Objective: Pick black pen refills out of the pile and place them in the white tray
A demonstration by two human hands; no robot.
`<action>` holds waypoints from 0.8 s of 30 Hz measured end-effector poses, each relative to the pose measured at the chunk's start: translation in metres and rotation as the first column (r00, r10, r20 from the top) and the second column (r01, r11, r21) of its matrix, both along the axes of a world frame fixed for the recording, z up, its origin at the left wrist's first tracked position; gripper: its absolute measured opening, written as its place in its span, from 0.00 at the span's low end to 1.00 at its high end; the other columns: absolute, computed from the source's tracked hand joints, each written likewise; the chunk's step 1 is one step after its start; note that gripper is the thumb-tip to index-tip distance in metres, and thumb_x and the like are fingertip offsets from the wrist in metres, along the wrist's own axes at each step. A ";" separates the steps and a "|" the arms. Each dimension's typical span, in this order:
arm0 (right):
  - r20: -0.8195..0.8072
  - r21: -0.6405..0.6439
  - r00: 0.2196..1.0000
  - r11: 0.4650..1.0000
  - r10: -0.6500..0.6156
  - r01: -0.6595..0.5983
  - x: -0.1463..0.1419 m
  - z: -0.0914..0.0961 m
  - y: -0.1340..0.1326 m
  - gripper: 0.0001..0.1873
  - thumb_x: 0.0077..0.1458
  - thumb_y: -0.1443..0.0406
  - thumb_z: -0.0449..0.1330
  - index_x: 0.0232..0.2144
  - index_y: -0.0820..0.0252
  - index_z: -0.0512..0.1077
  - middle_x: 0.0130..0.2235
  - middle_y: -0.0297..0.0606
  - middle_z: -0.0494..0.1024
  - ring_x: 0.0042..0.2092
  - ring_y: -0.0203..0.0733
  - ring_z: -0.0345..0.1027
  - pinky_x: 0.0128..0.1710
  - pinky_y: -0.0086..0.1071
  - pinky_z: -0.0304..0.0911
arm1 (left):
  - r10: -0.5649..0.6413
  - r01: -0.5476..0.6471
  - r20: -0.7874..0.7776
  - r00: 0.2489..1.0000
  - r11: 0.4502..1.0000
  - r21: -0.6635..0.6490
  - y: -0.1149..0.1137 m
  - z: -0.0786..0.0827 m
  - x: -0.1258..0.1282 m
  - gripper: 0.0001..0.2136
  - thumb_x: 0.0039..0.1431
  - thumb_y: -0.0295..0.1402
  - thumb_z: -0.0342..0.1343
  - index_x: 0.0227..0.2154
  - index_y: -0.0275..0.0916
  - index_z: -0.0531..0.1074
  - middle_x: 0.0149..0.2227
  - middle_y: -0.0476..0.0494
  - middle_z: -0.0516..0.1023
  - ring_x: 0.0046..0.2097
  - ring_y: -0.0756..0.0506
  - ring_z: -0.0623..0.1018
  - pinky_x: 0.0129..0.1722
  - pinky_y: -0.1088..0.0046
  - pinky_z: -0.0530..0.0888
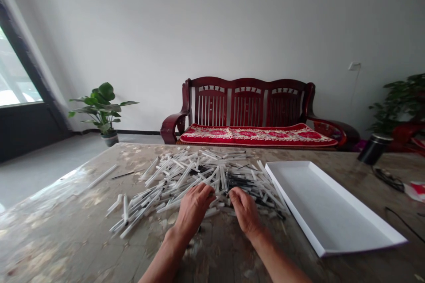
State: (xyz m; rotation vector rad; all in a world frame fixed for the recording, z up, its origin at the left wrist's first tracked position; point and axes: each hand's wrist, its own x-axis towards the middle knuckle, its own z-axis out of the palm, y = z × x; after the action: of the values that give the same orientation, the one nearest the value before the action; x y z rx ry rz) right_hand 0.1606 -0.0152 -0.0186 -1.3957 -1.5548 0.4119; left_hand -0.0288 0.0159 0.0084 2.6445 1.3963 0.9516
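A loose heap of whitish, translucent tubes (181, 177) that look like pen barrels lies across the middle of the table. Thin black sticks (244, 181) are mixed in, mostly on the heap's right side. At the heap's near edge, my left hand (195, 205) is closed, thumb and fingers pinched together. Facing it a short way to the right, my right hand (245, 210) is pinched too. Something small and pale seems to show between the fingertips, too small to name. An open white tray (335, 212) with low walls stands right of the heap.
The table (76, 239) has a patterned, shiny cover. One tube (102, 176) and a black stick (122, 175) lie apart on the left. A black canister (375, 149) and dark cable (388, 180) are at the right. A wooden bench (247, 101) stands behind.
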 end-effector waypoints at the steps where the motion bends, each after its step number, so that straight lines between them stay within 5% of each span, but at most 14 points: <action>1: -0.013 -0.010 1.000 1.000 -0.003 0.003 0.000 0.001 0.000 0.25 0.64 0.49 0.47 0.23 0.56 0.67 0.22 0.31 0.70 0.26 0.38 0.63 0.27 0.27 0.53 | -0.031 0.031 0.015 0.999 0.999 0.022 -0.002 -0.003 0.004 0.02 0.61 0.33 0.57 0.34 0.42 0.74 0.33 0.48 0.79 0.35 0.46 0.78 0.35 0.73 0.70; 11: -0.093 -0.005 0.994 0.998 0.061 -0.061 0.008 -0.004 0.011 0.17 0.61 0.54 0.53 0.26 0.56 0.69 0.21 0.29 0.67 0.25 0.37 0.61 0.27 0.27 0.55 | -0.104 0.099 0.040 0.994 0.989 0.114 -0.001 -0.015 0.013 0.07 0.65 0.34 0.53 0.34 0.41 0.75 0.31 0.47 0.80 0.33 0.48 0.79 0.34 0.75 0.72; 17: 0.044 -0.034 0.999 0.999 0.028 -0.026 0.013 0.000 0.009 0.21 0.64 0.53 0.49 0.24 0.56 0.67 0.22 0.31 0.68 0.26 0.37 0.62 0.27 0.28 0.52 | -0.085 0.072 0.063 0.994 0.978 0.195 -0.001 -0.018 0.020 0.09 0.65 0.35 0.53 0.33 0.41 0.76 0.31 0.46 0.80 0.32 0.47 0.79 0.34 0.74 0.72; 24: 0.004 0.055 0.999 0.997 0.048 -0.048 0.014 0.001 0.011 0.19 0.62 0.55 0.54 0.23 0.57 0.70 0.22 0.31 0.70 0.26 0.36 0.62 0.28 0.27 0.54 | -0.102 0.088 0.122 0.987 0.989 0.116 -0.001 -0.020 0.022 0.09 0.66 0.34 0.52 0.34 0.41 0.77 0.31 0.46 0.81 0.33 0.48 0.79 0.34 0.76 0.72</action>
State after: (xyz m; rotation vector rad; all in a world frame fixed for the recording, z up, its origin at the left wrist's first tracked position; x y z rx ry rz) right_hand 0.1741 -0.0040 -0.0180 -1.3190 -1.5932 0.3928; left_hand -0.0071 0.0149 -0.0119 2.6441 1.2138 1.1961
